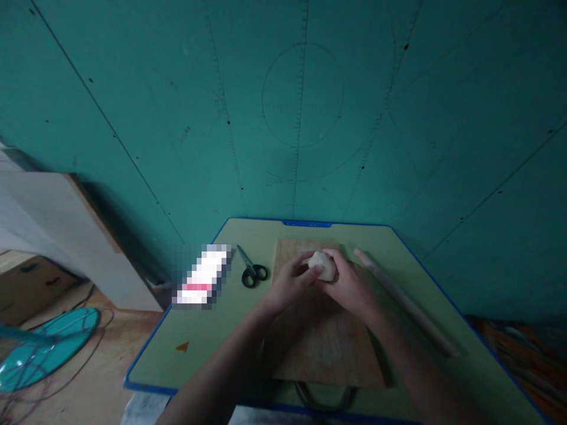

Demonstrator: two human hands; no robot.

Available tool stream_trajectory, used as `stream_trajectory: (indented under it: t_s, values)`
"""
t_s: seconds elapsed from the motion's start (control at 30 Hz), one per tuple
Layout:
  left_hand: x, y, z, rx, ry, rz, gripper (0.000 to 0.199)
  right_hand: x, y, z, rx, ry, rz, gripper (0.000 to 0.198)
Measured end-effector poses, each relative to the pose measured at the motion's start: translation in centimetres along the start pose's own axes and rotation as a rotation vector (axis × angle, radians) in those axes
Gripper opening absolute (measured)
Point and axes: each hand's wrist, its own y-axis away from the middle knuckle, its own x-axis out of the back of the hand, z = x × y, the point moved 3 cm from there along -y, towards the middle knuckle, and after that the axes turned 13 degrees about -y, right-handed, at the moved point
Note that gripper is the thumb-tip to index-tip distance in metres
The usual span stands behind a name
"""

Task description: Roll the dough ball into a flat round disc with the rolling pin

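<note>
A pale, rounded lump of dough (323,265) is held between my two hands above the far half of a wooden cutting board (328,348). My left hand (292,280) grips its left side, the thumb lying across the front. On the right side, my right hand (348,280) closes round it with the fingers bent over the top and below. The board has a dark curved handle (325,401) at its near edge. To the right of the board lies a long wooden rolling pin (407,304), slanting across the table.
Black-handled scissors (251,271) lie left of the board. A blurred-out white rectangle (204,277) sits at the table's left edge. The blue-rimmed table (221,348) stands against a green wall (301,118). A turquoise round base (53,348) with cables is on the floor.
</note>
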Motion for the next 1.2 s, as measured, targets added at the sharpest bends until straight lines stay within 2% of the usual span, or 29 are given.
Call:
stream_trajectory:
  t_s: [0.07, 0.2, 0.3, 0.43, 0.7, 0.83, 1.0, 1.2]
  values:
    - [-0.1, 0.0, -0.3, 0.011, 0.028, -0.002, 0.06, 0.1, 0.0, -0.2, 0.039, 0.009, 0.004, 0.05]
    - [-0.1, -0.2, -0.5, 0.003, 0.064, 0.021, 0.057, 0.3, 0.2, -0.7, 0.217, -0.016, -0.039, 0.065]
    - [-0.2, -0.1, -0.5, 0.015, 0.087, -0.002, 0.051, 0.4, 0.3, -0.8, 0.257, -0.026, -0.091, 0.055]
    - [-0.4, 0.0, -0.6, 0.036, 0.16, 0.013, 0.049, 0.3, 0.2, -0.7, 0.279, -0.053, -0.064, 0.04]
    - [-1.0, 0.2, -0.3, 0.04, 0.281, 0.022, 0.052, 0.5, 0.3, -0.7, 0.361, -0.109, 0.036, 0.045]
    - [-1.3, 0.5, 0.3, 0.06, 0.291, 0.04, 0.043, 0.3, 0.3, -0.8, 0.356, -0.116, 0.043, 0.042]
    - [-0.9, 0.7, 0.5, 0.114, 0.314, 0.123, 0.026, -0.9, 0.0, -0.5, 0.328, -0.163, 0.04, 0.04]
    - [-0.4, 0.5, 0.1, 0.159, 0.379, 0.185, 0.022, -1.7, 0.0, 0.0, 0.269, -0.122, 0.055, 0.042]
